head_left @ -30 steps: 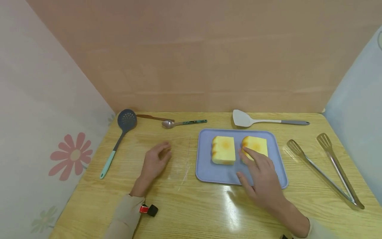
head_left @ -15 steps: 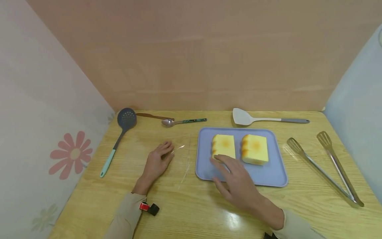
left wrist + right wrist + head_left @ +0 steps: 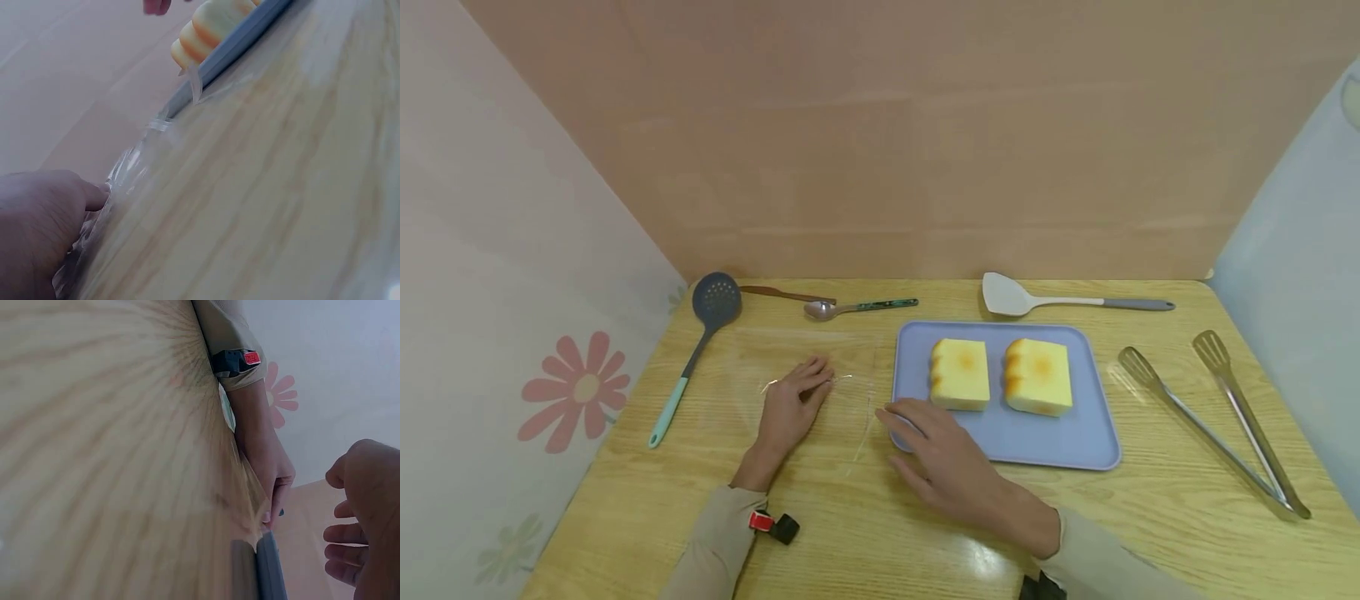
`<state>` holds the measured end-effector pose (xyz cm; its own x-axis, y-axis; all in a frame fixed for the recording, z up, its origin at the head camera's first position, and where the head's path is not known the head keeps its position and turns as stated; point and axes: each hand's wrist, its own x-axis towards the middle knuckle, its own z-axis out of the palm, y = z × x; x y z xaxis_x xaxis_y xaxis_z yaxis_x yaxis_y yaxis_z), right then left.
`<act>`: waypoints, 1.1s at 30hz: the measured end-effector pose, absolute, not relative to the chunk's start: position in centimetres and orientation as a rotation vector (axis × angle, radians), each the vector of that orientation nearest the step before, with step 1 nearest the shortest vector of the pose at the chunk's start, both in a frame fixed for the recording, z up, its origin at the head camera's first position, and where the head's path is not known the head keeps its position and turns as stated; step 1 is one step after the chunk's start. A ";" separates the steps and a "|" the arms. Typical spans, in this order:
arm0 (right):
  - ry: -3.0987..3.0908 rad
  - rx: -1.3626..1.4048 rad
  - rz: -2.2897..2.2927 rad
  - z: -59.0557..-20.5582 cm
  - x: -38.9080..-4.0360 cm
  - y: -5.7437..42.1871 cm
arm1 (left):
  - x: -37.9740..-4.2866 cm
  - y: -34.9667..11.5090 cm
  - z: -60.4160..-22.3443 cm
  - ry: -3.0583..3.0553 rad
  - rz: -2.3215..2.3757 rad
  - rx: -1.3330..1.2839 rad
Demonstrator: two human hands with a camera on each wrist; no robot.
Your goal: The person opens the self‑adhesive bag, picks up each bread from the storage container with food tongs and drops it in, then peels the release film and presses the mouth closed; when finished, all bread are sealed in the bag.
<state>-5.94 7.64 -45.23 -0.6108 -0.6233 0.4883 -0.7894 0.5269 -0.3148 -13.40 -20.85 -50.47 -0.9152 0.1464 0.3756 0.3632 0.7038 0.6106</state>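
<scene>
On the table's left half lies a sheet of clear plastic film (image 3: 850, 417), hard to make out against the wood. My left hand (image 3: 790, 408) pinches it between thumb and fingers, and in the left wrist view the film (image 3: 134, 165) is raised and wrinkled by the thumb. Over the near left corner of a lavender tray (image 3: 1045, 452) hovers my right hand (image 3: 947, 462), fingers loosely spread and holding nothing. Two thick slices of bread, a left slice (image 3: 960, 375) and a right slice (image 3: 1037, 377), sit side by side on the tray.
A slotted skimmer (image 3: 716, 302) lies at far left. Behind the film are a brown knife-like utensil (image 3: 786, 293) and a spoon (image 3: 822, 311). A white spatula (image 3: 1007, 295) lies behind the tray; spread metal tongs (image 3: 1243, 433) lie at right. Walls border the table.
My right hand has moved left, from over the right bread slice to the tray's left corner. My left hand has closed on the film, which now shows a raised crease. Bread and tray stay put.
</scene>
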 end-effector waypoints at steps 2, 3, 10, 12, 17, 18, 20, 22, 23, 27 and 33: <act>-2.466 1.175 0.719 -45.6 -6.2 7.1 | -13.4 -20.9 -50.4 -2.591 -1.039 -0.400; -2.470 1.176 0.709 -45.8 -6.4 6.8 | -13.4 -20.9 -50.4 -2.583 -1.048 -0.399; -2.555 1.173 0.633 -46.7 -7.3 5.3 | -13.4 -21.0 -50.5 -2.534 -1.167 -0.393; -2.592 1.180 0.593 -47.0 -7.6 5.0 | -13.4 -21.0 -50.5 -2.523 -1.192 -0.387; -2.660 1.210 0.504 -47.5 -8.3 4.4 | -13.3 -21.0 -50.4 -2.471 -1.262 -0.364; -2.665 1.215 0.491 -47.6 -8.3 4.3 | -13.2 -21.0 -50.4 -2.453 -1.280 -0.360; -2.668 1.221 0.476 -47.9 -8.4 4.2 | -13.2 -20.9 -50.3 -2.409 -1.325 -0.347; -2.669 1.220 0.468 -48.1 -8.5 4.2 | -13.2 -20.8 -50.3 -2.364 -1.366 -0.333; -2.672 1.217 0.466 -48.2 -8.5 4.2 | -13.2 -20.8 -50.2 -2.346 -1.379 -0.324; -2.675 1.201 0.468 -48.6 -8.6 4.2 | -13.2 -20.3 -49.7 -2.276 -1.427 -0.300; -2.679 1.184 0.494 -49.1 -8.6 4.2 | -12.2 -19.7 -47.4 -2.213 -1.513 -0.312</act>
